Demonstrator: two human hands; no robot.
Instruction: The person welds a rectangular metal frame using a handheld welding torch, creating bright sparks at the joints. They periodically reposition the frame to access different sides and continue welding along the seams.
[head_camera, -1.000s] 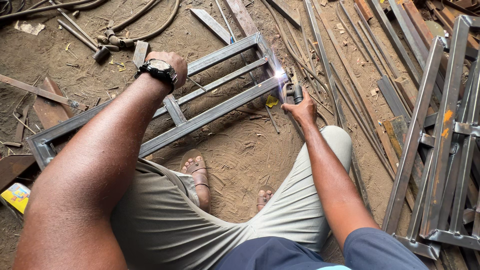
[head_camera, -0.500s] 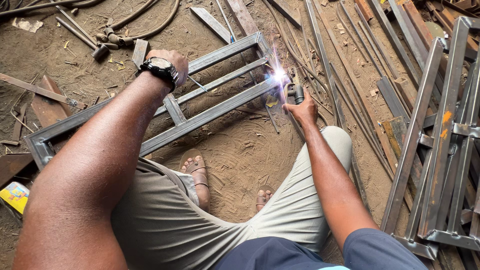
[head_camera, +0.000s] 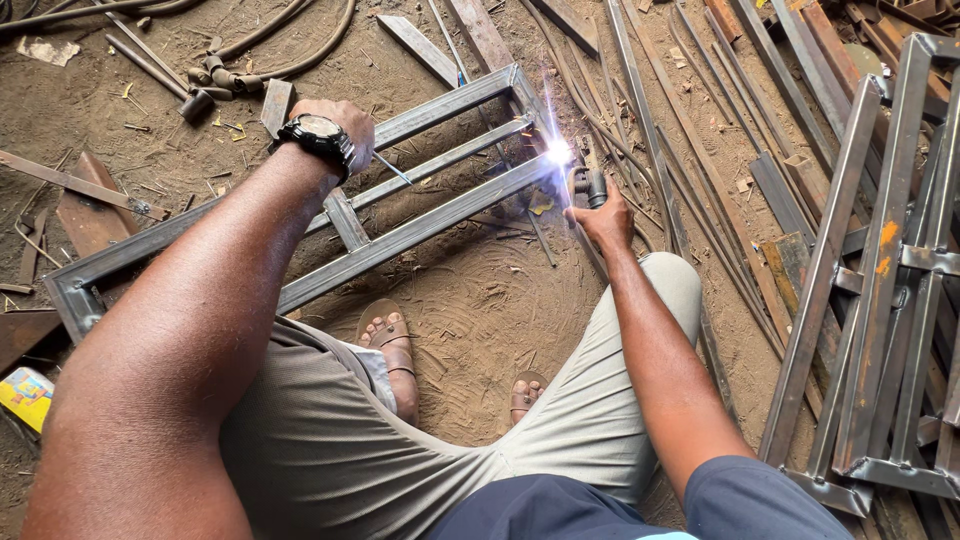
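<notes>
metal frame (head_camera: 400, 215) lies flat on the dirt floor (head_camera: 470, 310), just ahead of the sandalled feet (head_camera: 395, 345). right hand (head_camera: 605, 220) has its fingers wrapped tight around the electrode holder (head_camera: 590, 185) at the frame's near-right corner, where a white arc (head_camera: 558, 152) flares against the bar. left hand (head_camera: 335, 125), black watch (head_camera: 318, 135) on the wrist, rests on the frame's far rail; can't tell how its fingers are set. loose steel bars (head_camera: 700, 180) lie right of the frame.

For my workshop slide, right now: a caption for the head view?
Right hand holds a welding torch sparking on a steel frame; left hand steadies it.
</notes>
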